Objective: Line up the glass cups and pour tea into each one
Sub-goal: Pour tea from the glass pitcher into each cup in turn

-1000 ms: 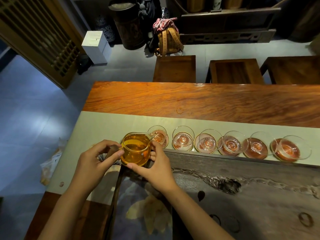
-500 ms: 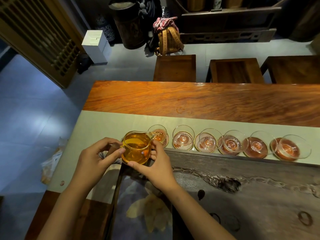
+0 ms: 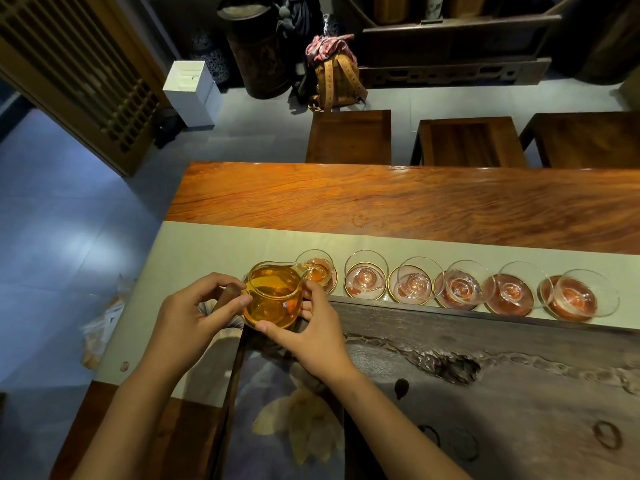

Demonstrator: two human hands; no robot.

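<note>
A glass pitcher (image 3: 273, 299) full of amber tea is tilted with its spout over the leftmost glass cup (image 3: 317, 270), and tea runs into that cup. My left hand (image 3: 197, 310) pinches the pitcher's handle side. My right hand (image 3: 308, 327) cups its right wall and base with thumb and fingers. Several more glass cups stand in a row to the right on round coasters, from the second cup (image 3: 365, 273) to the far-right cup (image 3: 585, 294). They hold no tea.
The cups stand on a pale green runner (image 3: 214, 247) across a reddish wooden table (image 3: 381, 199). A dark carved tea tray (image 3: 502, 375) lies in front of the row. Wooden stools (image 3: 349, 136) stand beyond the table's far edge.
The pitcher has tipped further towards the leftmost cup, and tea now flows from the spout into it. Both hands keep their hold.
</note>
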